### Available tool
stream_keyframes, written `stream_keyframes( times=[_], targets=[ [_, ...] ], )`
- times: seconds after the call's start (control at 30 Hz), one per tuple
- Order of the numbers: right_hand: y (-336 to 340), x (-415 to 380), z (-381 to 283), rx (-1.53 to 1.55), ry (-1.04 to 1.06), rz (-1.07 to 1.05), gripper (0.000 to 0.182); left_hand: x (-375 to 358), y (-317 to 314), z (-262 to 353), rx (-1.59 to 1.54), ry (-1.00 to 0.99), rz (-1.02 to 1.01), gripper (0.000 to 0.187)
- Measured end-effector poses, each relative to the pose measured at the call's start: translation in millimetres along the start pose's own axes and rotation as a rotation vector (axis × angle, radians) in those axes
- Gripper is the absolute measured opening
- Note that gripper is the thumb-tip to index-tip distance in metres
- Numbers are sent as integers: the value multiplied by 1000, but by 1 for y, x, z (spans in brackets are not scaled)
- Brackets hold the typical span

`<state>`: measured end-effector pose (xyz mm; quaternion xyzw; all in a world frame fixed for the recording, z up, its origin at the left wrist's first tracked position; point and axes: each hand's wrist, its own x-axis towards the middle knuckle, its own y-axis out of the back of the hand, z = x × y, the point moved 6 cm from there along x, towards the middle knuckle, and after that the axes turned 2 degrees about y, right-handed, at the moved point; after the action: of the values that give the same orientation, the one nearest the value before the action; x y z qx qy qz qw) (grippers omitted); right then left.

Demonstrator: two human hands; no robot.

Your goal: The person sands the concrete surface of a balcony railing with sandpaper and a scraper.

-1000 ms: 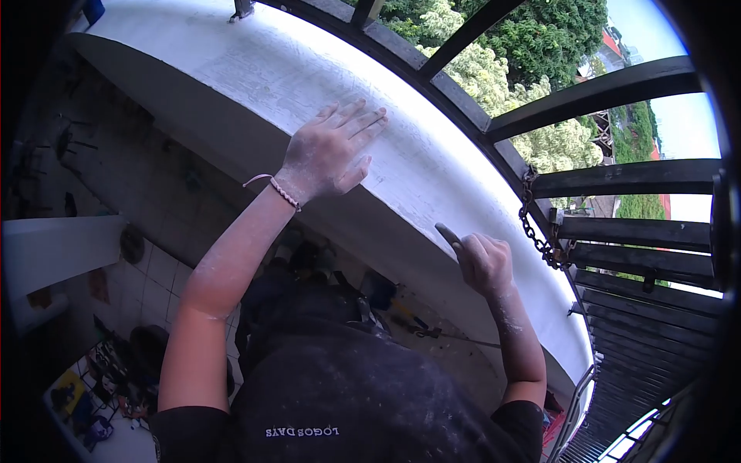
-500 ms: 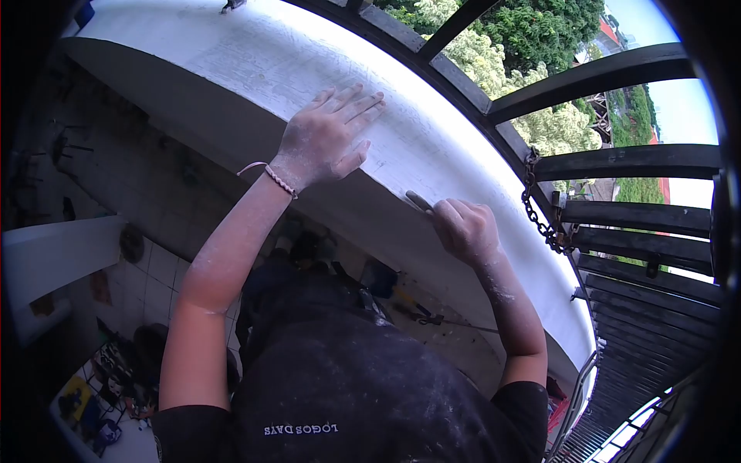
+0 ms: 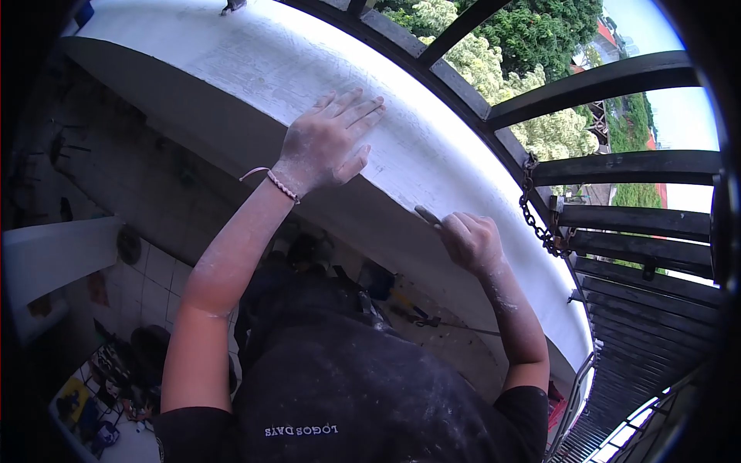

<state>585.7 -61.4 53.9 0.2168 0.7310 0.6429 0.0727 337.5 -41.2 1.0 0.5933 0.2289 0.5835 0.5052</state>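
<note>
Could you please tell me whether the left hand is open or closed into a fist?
Open: the left hand has its fingers extended over the white ledge, with the thumb apart from them.

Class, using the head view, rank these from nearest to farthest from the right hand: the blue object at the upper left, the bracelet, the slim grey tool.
1. Slim grey tool: held in the right hand.
2. Bracelet: farther left, on the left wrist.
3. Blue object: far upper left, by the white ledge.
</note>
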Motion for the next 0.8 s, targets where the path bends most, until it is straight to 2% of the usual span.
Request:
stream_keyframes(
  times=[0.27,0.37,0.57,0.8],
  targets=[
    [-6,14,-3,-21,66,34,22,-1,1,2,10,-8,-7,64],
    [-2,-5,2,-6,-9,-16,26,-1,-1,-1,-7,3,-9,65],
    [-9,27,-2,-22,74,42,22,0,2,2,25,-1,-28,65],
    [-1,7,-5,-16,61,40,24,0,3,2,-1,14,-34,65]
  ],
)
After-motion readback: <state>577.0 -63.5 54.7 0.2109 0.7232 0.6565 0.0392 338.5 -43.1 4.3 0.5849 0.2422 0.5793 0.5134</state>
